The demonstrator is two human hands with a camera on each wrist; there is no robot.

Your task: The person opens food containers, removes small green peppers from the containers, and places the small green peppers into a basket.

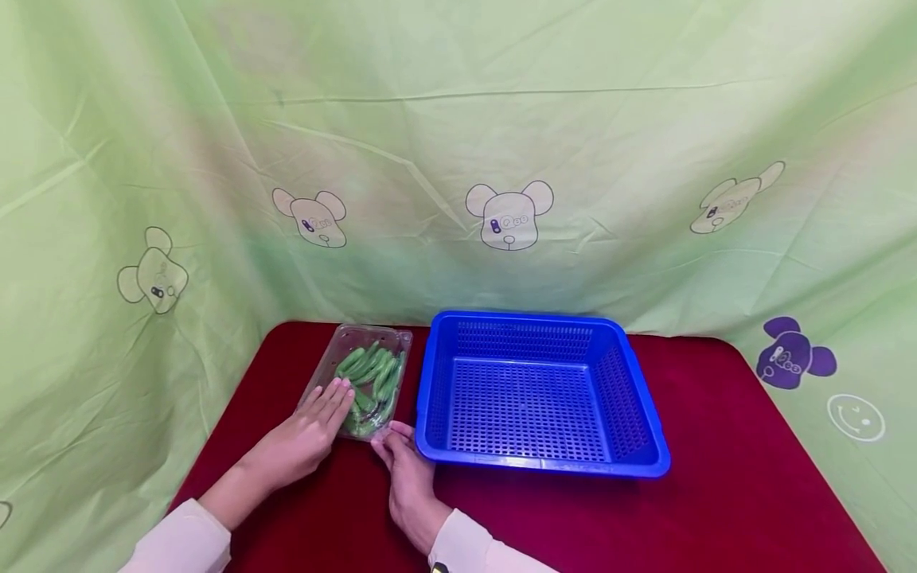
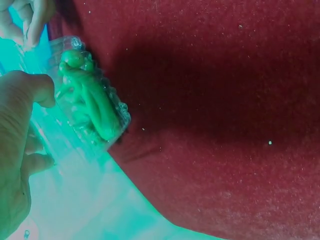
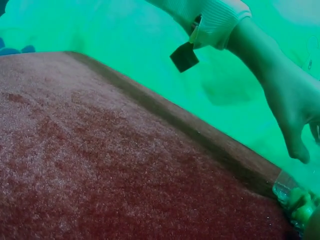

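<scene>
Backdrop: pale green cloth point(image 1: 458, 119) hung all the way round, printed with cartoon bear heads, plus one purple bear point(image 1: 791, 352) low on the right.
Surface: dark red felt-looking surface point(image 1: 716, 477) with rounded far corners, running from near edge to the cloth.
Clear box: a see-through plastic clamshell box point(image 1: 361, 378) sits on the left half of the surface, just left of the basket (close, can't tell if they touch). It's lid-down shut as far as I can see.
Contents: green pods point(image 1: 372, 374), okra or peppers maybe, hard to say through the plastic. The left wrist view shows them bunched at one end of the box point(image 2: 90, 105).
Left hand: left hand point(image 1: 308, 430) lies flat on top of the near-left part of the box, fingers straight and together, pressing on the lid. So that grip is spread flat, not curled round anything.
Right hand: right hand point(image 1: 404, 461) is at the near-right corner of the box, thumb and fingertips at its edge. Looks like a light pinch on the corner, though the contact is small in the head view.
Basket: blue plastic basket point(image 1: 645, 414) with perforated walls, middle of the surface, right of the box.
Sleeves: pale cream sleeves point(image 1: 179, 541) on both arms.
</scene>
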